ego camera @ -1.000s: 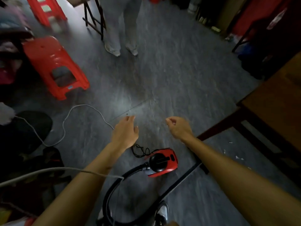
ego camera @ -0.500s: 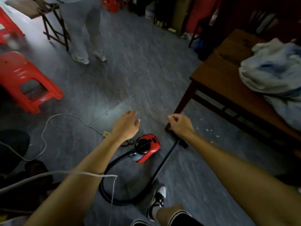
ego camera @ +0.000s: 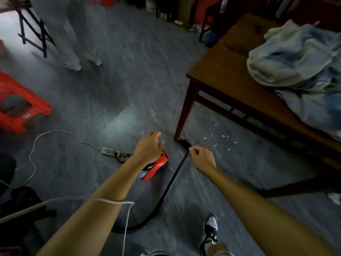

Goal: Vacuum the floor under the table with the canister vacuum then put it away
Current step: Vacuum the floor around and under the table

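The red canister vacuum (ego camera: pixel 159 165) sits on the grey floor, half hidden behind my left hand (ego camera: pixel 148 149), which hovers above it with fingers spread and nothing in it. Its black hose (ego camera: pixel 147 221) loops back toward me and joins the black wand (ego camera: pixel 173 180), which lies on the floor. The floor nozzle (ego camera: pixel 185 144) rests against the near leg of the wooden table (ego camera: pixel 221 71). My right hand (ego camera: pixel 202 158) floats over the wand's far end with fingers curled; I see nothing gripped in it. Small white scraps (ego camera: pixel 223 136) litter the floor under the table.
A power strip (ego camera: pixel 109 151) with a white cord (ego camera: pixel 55 131) lies left of the vacuum. A red plastic stool (ego camera: pixel 16 108) stands at the left. Pale clothes (ego camera: pixel 299 61) are piled on the table. Another person's legs (ego camera: pixel 77 43) and a folding stand (ego camera: pixel 35 34) are at the back left.
My view has swung right and forward, bringing the table and clothes into sight. Both hands now hang over the vacuum and the wand; neither has taken hold of anything.
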